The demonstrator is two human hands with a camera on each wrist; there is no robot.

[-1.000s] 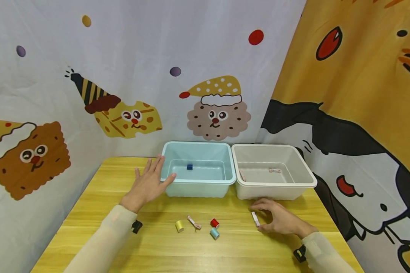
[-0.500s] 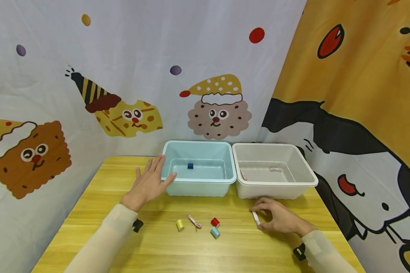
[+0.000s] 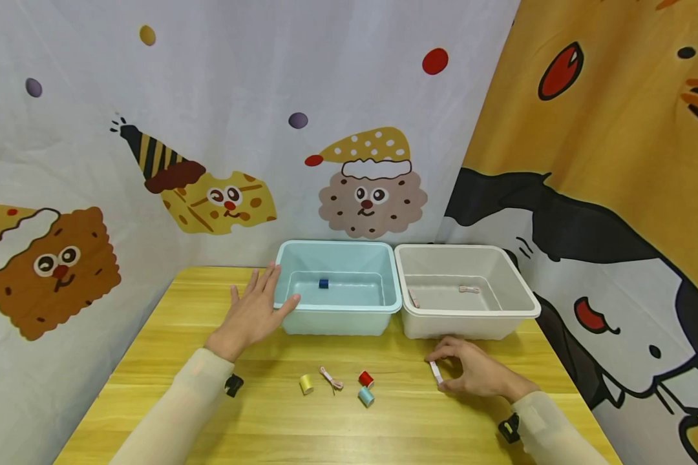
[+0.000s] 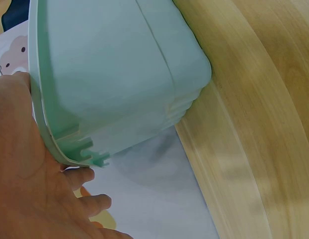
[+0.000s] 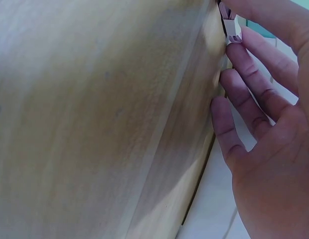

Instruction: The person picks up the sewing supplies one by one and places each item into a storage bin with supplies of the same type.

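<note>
A small, flat bundle of pale pink and white cord (image 3: 436, 372) lies at the right hand (image 3: 477, 369), just in front of a white rectangular plastic box (image 3: 471, 314). That hand pinches the bundle by its two ends, thumb at the near end and index finger at the far end; the right wrist view shows the other fingers bent loosely beside it, close to the yellow wood-grain table (image 3: 256, 426).

The left hand (image 3: 250, 323) reaches forward with fingers straight and spread, gripping nothing; it rests against the left rim of a light blue rectangular plastic box (image 3: 337, 309), its thumb towards the front corner.

Between the hands lie a yellow spool (image 3: 306, 384), a pink cord bundle (image 3: 331, 378), a red spool (image 3: 366, 379) and a light blue spool (image 3: 366, 396). A dark blue spool (image 3: 323, 284) sits inside the blue box, and two pink bundles (image 3: 468, 290) inside the white one.

Compared with a second ago, both hands keep practically the same pose, and the spools and boxes have stayed put.
</note>
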